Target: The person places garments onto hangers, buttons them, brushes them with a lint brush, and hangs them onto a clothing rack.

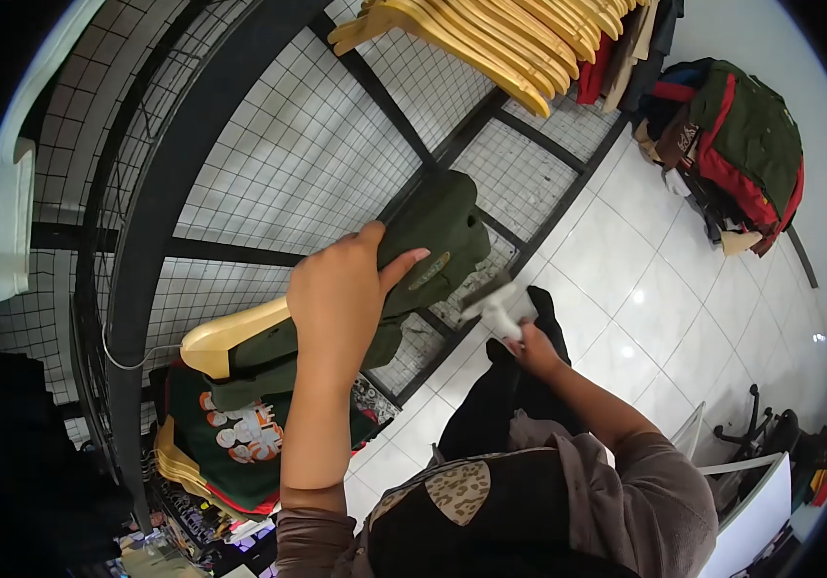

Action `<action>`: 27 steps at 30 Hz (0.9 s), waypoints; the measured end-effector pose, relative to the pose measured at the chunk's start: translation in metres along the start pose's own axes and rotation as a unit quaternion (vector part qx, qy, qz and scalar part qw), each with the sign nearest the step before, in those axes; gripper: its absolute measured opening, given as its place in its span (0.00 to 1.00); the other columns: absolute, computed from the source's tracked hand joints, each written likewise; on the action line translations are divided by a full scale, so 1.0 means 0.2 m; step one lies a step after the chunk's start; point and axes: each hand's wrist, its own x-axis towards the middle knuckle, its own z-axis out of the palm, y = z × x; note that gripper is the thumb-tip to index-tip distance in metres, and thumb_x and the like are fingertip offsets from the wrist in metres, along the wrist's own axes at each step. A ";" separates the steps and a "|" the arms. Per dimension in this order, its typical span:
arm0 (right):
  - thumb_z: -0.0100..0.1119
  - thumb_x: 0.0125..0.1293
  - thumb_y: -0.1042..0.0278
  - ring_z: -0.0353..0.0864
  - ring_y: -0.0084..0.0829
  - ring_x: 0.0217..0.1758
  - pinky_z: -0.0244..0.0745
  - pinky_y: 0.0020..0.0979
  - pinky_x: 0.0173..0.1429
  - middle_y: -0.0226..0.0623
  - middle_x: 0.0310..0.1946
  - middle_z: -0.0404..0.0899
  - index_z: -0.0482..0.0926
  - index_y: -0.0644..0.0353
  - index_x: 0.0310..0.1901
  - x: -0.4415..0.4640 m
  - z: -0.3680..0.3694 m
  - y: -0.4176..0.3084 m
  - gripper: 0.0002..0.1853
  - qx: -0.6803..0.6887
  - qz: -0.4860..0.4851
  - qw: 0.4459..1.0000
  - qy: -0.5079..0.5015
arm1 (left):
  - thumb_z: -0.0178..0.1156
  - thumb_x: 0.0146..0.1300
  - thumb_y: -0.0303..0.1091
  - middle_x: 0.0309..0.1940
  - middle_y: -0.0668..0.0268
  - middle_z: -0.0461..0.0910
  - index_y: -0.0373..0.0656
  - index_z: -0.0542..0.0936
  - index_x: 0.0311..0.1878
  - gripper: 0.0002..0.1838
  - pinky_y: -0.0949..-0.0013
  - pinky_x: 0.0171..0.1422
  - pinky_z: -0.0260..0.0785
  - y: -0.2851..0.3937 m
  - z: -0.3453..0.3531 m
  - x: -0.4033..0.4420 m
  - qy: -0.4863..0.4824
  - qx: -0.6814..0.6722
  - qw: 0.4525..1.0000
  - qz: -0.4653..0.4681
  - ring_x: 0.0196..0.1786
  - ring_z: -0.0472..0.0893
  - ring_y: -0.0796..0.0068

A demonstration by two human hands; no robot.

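Observation:
My left hand [336,289] is closed on a dark green garment [442,226], its thumb lying across the cloth near a small oval patch. The garment is on a wooden hanger [240,332], whose end sticks out to the left of my wrist. In my right hand [534,349] is a white-handled tool [498,310] with a crosswise head. Motion blurs this tool, so its exact kind is unclear. Its head is close to the garment's lower right edge, and I cannot tell if they touch. My left hand hides part of the garment and hanger.
Wire-mesh racking with a black frame [216,116] stands ahead. Many wooden hangers [491,43] hang at the top. A dark shirt with a robot print [245,429] hangs at lower left. A green and red backpack [751,144] rests on the tiled floor [626,289].

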 end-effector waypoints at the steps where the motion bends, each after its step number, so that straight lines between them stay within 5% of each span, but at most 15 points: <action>1: 0.61 0.56 0.65 0.76 0.56 0.35 0.72 0.46 0.37 0.51 0.31 0.74 0.69 0.65 0.39 0.05 -0.02 -0.11 0.16 0.020 -0.066 0.997 -0.015 | 0.61 0.51 0.58 0.16 0.58 0.75 0.41 0.75 0.27 0.25 0.61 0.25 0.66 0.00 0.00 0.00 0.000 0.007 1.000 -0.002 0.22 0.76 0.53; 3: 0.61 0.53 0.66 0.75 0.49 0.40 0.73 0.42 0.40 0.45 0.37 0.70 0.71 0.62 0.37 0.14 0.08 -0.20 0.13 -0.032 -0.152 0.988 -0.009 | 0.61 0.51 0.58 0.17 0.59 0.76 0.42 0.76 0.29 0.24 0.61 0.26 0.66 0.00 0.00 -0.03 -0.009 0.007 1.000 -0.001 0.22 0.76 0.54; 7: 0.56 0.58 0.65 0.77 0.46 0.35 0.75 0.41 0.35 0.44 0.35 0.72 0.67 0.59 0.40 0.38 0.29 -0.15 0.12 -0.149 -0.284 0.947 -0.028 | 0.62 0.50 0.57 0.20 0.62 0.77 0.43 0.77 0.32 0.23 0.62 0.26 0.67 0.00 -0.03 -0.11 -0.038 -0.025 0.999 0.026 0.24 0.77 0.57; 12: 0.52 0.60 0.64 0.79 0.45 0.26 0.74 0.43 0.25 0.41 0.30 0.75 0.68 0.54 0.44 0.28 0.43 0.03 0.12 -0.207 -0.218 0.948 -0.108 | 0.63 0.47 0.57 0.20 0.66 0.77 0.45 0.77 0.31 0.23 0.64 0.26 0.66 -0.03 -0.03 -0.17 -0.057 -0.019 0.997 0.039 0.23 0.77 0.61; 15: 0.49 0.62 0.62 0.80 0.42 0.26 0.75 0.39 0.25 0.39 0.28 0.77 0.68 0.56 0.52 0.24 0.50 0.13 0.17 -0.243 -0.340 0.904 -0.085 | 0.64 0.47 0.56 0.20 0.66 0.76 0.45 0.77 0.31 0.23 0.63 0.26 0.66 -0.03 -0.04 -0.19 -0.065 -0.031 0.996 0.048 0.22 0.76 0.61; 19: 0.47 0.63 0.64 0.81 0.41 0.28 0.77 0.39 0.29 0.40 0.39 0.78 0.68 0.58 0.52 0.36 0.62 0.21 0.16 -0.333 -0.149 0.920 -0.143 | 0.65 0.45 0.54 0.20 0.66 0.76 0.45 0.77 0.30 0.21 0.63 0.27 0.66 -0.03 -0.06 -0.24 -0.080 -0.055 0.993 0.066 0.23 0.76 0.61; 22: 0.45 0.64 0.67 0.82 0.43 0.34 0.78 0.42 0.36 0.44 0.46 0.77 0.70 0.58 0.51 0.47 0.78 0.42 0.15 -0.262 -0.074 0.962 -0.001 | 0.67 0.42 0.53 0.20 0.66 0.75 0.45 0.77 0.29 0.21 0.64 0.28 0.66 -0.04 -0.08 -0.24 -0.069 -0.065 0.992 0.084 0.24 0.76 0.62; 24: 0.44 0.64 0.67 0.81 0.45 0.41 0.77 0.45 0.42 0.46 0.47 0.78 0.72 0.58 0.51 0.49 0.72 0.41 0.15 -0.192 -0.244 0.930 0.195 | 0.66 0.44 0.54 0.18 0.68 0.73 0.44 0.75 0.27 0.22 0.66 0.29 0.67 -0.04 -0.08 -0.23 -0.042 -0.074 0.988 0.132 0.23 0.76 0.65; 27: 0.44 0.65 0.66 0.80 0.46 0.45 0.76 0.45 0.45 0.45 0.44 0.79 0.73 0.57 0.51 0.40 0.37 0.17 0.15 -0.237 -0.289 0.909 0.185 | 0.66 0.43 0.53 0.19 0.67 0.73 0.44 0.74 0.27 0.21 0.66 0.31 0.67 -0.01 -0.07 -0.23 -0.004 -0.105 0.983 0.152 0.25 0.76 0.66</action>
